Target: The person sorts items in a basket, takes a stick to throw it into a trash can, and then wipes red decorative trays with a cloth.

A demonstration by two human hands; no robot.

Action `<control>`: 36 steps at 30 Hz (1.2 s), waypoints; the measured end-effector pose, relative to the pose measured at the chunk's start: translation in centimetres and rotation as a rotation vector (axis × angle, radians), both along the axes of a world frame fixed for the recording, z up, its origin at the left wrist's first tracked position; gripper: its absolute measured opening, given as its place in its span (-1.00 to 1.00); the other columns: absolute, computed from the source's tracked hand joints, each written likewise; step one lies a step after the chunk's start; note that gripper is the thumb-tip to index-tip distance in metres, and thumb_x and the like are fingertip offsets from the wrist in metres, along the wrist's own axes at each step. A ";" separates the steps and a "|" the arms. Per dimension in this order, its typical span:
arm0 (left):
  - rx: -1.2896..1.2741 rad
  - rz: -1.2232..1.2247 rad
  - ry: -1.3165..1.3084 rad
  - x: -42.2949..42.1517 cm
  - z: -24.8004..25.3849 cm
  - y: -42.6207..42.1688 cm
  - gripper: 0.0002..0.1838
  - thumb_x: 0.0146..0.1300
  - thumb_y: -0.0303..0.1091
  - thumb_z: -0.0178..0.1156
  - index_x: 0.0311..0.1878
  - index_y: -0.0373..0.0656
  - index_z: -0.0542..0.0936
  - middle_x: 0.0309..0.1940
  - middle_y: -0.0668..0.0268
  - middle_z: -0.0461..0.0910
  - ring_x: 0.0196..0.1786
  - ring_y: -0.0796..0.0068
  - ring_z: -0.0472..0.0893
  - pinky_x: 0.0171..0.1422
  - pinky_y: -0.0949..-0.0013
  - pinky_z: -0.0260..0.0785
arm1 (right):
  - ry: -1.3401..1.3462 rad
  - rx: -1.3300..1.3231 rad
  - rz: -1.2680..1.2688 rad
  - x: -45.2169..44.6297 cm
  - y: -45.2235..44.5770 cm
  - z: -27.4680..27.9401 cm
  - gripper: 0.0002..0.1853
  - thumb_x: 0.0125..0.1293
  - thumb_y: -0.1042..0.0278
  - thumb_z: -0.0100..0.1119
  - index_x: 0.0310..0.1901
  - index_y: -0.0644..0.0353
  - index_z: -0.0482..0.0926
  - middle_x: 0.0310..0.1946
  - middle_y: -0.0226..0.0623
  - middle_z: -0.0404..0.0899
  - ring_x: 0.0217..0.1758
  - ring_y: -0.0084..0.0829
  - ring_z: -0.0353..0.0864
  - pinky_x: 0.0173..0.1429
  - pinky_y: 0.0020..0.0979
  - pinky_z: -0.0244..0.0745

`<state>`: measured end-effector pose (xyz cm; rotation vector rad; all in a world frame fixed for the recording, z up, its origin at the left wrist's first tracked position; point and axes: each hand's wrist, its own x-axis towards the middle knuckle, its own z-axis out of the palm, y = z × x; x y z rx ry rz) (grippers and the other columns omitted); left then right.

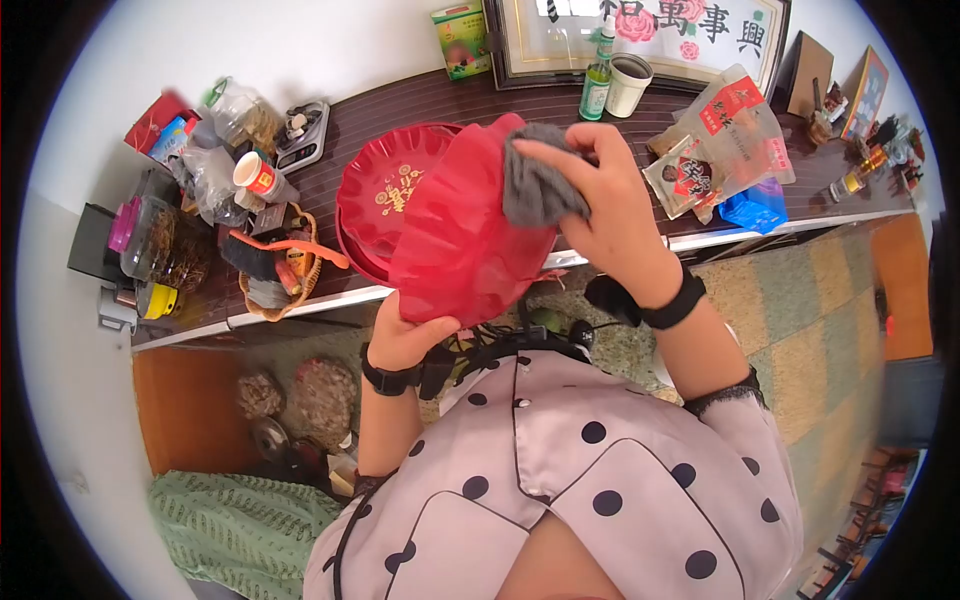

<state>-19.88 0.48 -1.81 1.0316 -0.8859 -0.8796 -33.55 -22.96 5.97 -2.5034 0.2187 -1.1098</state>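
A red plastic dish with a wavy rim [462, 225] is held up tilted in front of the dark table. My left hand [405, 338] grips its lower edge, thumb on the near side. In my right hand [612, 210] is a grey cloth [540, 178], pressed against the dish's upper right side. Behind the held dish, a second red dish with gold lettering [392, 180] lies on the table, partly covered by it.
On the dark table [345, 110], a basket [283, 262] and paper cup [262, 178] stand left. A green bottle [596, 85], white cup [628, 85] and plastic packets [725, 140] are at the right. A framed picture [640, 45] leans behind.
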 end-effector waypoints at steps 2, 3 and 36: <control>-0.061 -0.012 0.126 0.1 -0.9 0.2 -0.60 0.16 -0.50 0.35 0.06 -0.37 0.52 -0.14 0.21 0.64 -0.09 0.41 0.61 0.03 0.34 0.44 | 0.001 0.007 0.045 -0.7 0.3 0.5 -0.39 -0.19 0.66 0.18 0.02 -0.03 0.65 -0.12 -0.11 0.39 0.00 -0.06 0.44 0.10 -0.24 0.43; -0.082 0.013 0.164 0.1 -1.5 0.3 -0.59 0.15 -0.48 0.37 0.06 -0.37 0.52 -0.10 0.20 0.64 -0.05 0.39 0.61 0.07 0.33 0.43 | 0.008 0.010 0.087 -1.2 0.3 0.8 -0.40 -0.20 0.66 0.19 -0.01 -0.03 0.67 -0.12 -0.12 0.39 0.01 -0.06 0.44 0.10 -0.24 0.42; -0.410 -0.062 0.450 3.4 -2.5 0.3 -0.09 0.07 -0.18 0.44 0.44 -0.22 0.19 0.40 0.06 0.28 0.40 -0.01 0.31 0.45 -0.15 0.17 | -0.112 -0.072 0.126 -1.2 -1.9 2.9 -0.42 -0.18 0.62 0.23 0.02 0.03 0.62 -0.05 -0.16 0.45 0.05 -0.08 0.45 0.11 -0.21 0.43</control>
